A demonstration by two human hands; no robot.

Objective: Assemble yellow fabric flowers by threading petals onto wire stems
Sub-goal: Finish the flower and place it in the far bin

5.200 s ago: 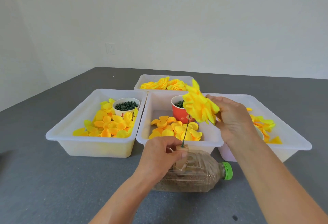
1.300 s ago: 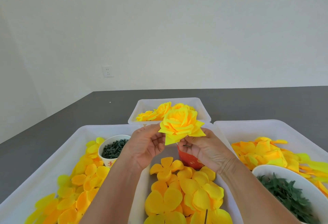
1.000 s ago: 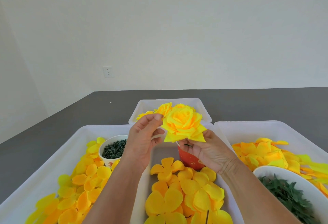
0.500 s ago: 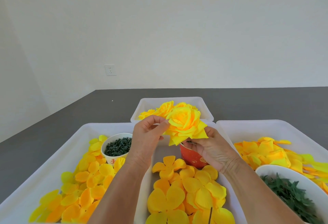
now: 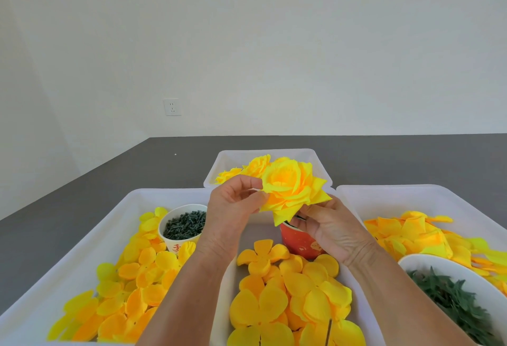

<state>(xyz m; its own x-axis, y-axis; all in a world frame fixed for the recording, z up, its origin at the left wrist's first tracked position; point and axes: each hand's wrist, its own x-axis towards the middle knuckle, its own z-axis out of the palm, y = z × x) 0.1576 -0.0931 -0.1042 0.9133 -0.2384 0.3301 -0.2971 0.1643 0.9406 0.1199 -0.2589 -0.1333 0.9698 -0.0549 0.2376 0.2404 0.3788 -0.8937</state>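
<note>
A full yellow fabric flower [image 5: 290,188] is held up over the middle bin, its face turned toward me. My left hand [image 5: 233,208] pinches an outer petal at its left edge between thumb and fingers. My right hand [image 5: 329,229] grips the flower from underneath, where its base is hidden. A thin dark wire stem [image 5: 327,332] pokes up at the bottom edge among loose yellow petal pieces [image 5: 288,290] in the middle bin [image 5: 219,307].
The left bin [image 5: 90,238] holds small petals and a white cup of dark green pieces [image 5: 183,225]. A red cup [image 5: 300,241] stands behind my hands. The right bin [image 5: 411,194] holds petals and a white bowl of green leaves [image 5: 450,296]. A far bin [image 5: 236,159] holds finished flowers.
My left hand has shifted from behind the flower to pinching an outer petal on its left side. The flower has turned slightly; my right hand stays beneath it.
</note>
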